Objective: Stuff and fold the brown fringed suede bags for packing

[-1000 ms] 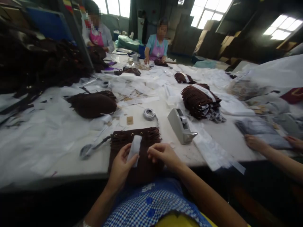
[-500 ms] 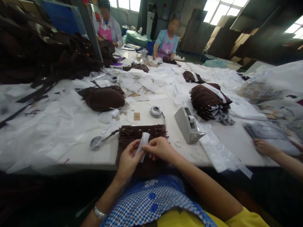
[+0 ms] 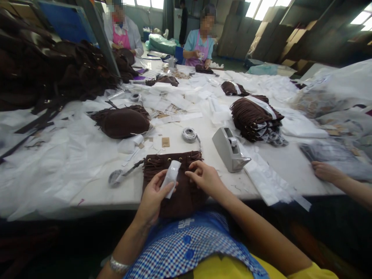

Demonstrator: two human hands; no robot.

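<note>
Between the thumb and fingers of my left hand (image 3: 155, 192) is a narrow strip wrapped in white tissue or plastic (image 3: 172, 176); what it wraps cannot be made out. My right hand (image 3: 207, 179) hovers just right of the strip, its fingers apart and holding nothing. Beneath both hands, at the table's front edge, lies a dark brown fringed bag (image 3: 181, 193) with metal eyelets along its top. Its strap runs out on both sides, ending in a wrapped coil (image 3: 189, 134) behind and a wrapped ring-like part (image 3: 115, 177) at the left.
A grey tape dispenser (image 3: 231, 149) stands right of the bag. Behind it are stacked fringed bags (image 3: 255, 116). Another brown bag (image 3: 124, 121) lies left, near tissue sheets (image 3: 58, 162). A co-worker's hand (image 3: 327, 171) reaches in from the right. Two people work across the table.
My right hand has let go of the wrapped strip and moved slightly right, fingers opening. The left hand keeps the strip, which shows more fully. The view has shifted a little.
</note>
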